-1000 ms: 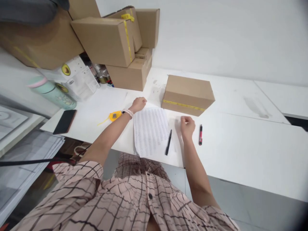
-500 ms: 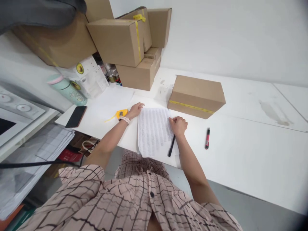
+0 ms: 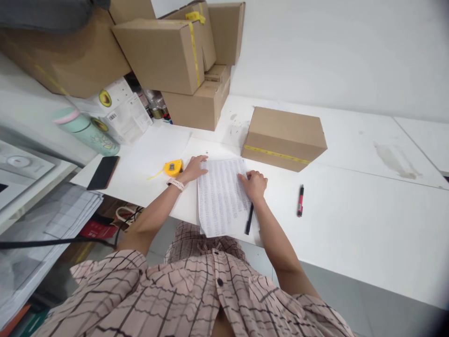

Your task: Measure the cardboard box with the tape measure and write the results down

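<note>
A printed sheet of paper [image 3: 221, 199], covered in columns of small text, lies at the front edge of the table, its lower end past the edge. My left hand [image 3: 193, 169], with a pale band at the wrist, rests at its upper left edge, fingers apart. At the right edge my right hand [image 3: 255, 185] is curled, its thumb over the paper; the fingertips are partly hidden. A black pen [image 3: 249, 221] sticks out below this hand, lying along the sheet's right side. Left of my left hand sits a yellow tape measure [image 3: 173, 167].
A cardboard box [image 3: 285, 138] stands behind my right hand, and a red-black pen [image 3: 300, 201] lies to the right. Stacked boxes [image 3: 189, 108] fill the back left. A black phone [image 3: 104, 172] and a mint bottle [image 3: 91, 135] are at the left end of the white table [image 3: 351, 224].
The sheet and black pen have shifted slightly toward me. My left fingers have spread, with the thumb now at the paper's edge. My right hand has moved a little left over the paper.
</note>
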Demonstrator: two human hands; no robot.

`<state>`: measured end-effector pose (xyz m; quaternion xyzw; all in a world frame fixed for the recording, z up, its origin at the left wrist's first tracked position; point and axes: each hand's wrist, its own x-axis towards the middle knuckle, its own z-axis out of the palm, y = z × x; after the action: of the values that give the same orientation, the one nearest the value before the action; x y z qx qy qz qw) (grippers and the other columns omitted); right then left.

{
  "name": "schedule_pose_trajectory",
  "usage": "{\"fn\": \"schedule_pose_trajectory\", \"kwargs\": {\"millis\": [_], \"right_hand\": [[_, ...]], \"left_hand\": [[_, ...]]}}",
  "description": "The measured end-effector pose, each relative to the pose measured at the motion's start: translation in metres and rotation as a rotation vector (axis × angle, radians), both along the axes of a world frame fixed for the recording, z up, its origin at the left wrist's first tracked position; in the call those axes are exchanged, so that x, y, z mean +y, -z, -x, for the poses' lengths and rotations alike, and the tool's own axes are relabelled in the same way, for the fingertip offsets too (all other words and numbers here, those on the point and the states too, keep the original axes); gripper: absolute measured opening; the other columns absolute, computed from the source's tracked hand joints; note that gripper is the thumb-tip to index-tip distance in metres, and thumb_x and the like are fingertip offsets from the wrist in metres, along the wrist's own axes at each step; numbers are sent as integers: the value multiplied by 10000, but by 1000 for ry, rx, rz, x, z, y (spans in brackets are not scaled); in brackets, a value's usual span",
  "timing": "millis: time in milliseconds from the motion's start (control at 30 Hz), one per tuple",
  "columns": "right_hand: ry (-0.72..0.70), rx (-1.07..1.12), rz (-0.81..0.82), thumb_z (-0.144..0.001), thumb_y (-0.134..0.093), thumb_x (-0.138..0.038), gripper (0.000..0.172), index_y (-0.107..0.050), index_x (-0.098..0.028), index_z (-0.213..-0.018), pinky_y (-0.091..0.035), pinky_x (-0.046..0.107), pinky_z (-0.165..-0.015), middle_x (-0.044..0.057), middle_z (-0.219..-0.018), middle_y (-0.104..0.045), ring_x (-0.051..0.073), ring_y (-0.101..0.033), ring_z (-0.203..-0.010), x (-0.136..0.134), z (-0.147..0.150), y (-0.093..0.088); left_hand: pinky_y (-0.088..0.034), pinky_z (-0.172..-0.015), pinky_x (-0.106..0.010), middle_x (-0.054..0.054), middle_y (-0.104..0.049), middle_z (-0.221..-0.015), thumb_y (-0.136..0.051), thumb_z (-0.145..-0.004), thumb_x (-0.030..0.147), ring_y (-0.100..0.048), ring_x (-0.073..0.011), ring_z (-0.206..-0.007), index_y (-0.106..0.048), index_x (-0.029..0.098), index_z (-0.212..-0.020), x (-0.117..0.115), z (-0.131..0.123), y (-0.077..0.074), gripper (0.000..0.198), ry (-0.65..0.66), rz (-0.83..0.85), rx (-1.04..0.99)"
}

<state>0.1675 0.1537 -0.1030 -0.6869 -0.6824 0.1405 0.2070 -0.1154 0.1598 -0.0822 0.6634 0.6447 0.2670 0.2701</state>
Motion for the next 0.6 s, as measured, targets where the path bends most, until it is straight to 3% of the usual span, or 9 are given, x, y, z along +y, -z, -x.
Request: {"fn": "schedule_pose_trajectory", "kwargs": {"millis": [267,600], "right_hand": [[-4,4,-36,-943,-494,-387,283,-654,-181,-834,-327,416,-881,113,-956,-711,281,-586,-944,1,-2,5],[2,27,-48,-920,-513,-402,265,-640,-190,-824,-347,395,-858,106,-901,-696,275,-573,-913,5,-6,10]], "left_hand": [[-417,-1087,-439,-65,-635,-1296,-687,-753,226,-463,-274,-1283,-483,247,-1430,-10,5,1,708,-61,-21,-70],[-410,-1091,-424,-59,-632,-1316,-699,-752,210,-482,-264,-1253,-501,247,-1418,-11,10,16,695,-104,-55,-67]]}}
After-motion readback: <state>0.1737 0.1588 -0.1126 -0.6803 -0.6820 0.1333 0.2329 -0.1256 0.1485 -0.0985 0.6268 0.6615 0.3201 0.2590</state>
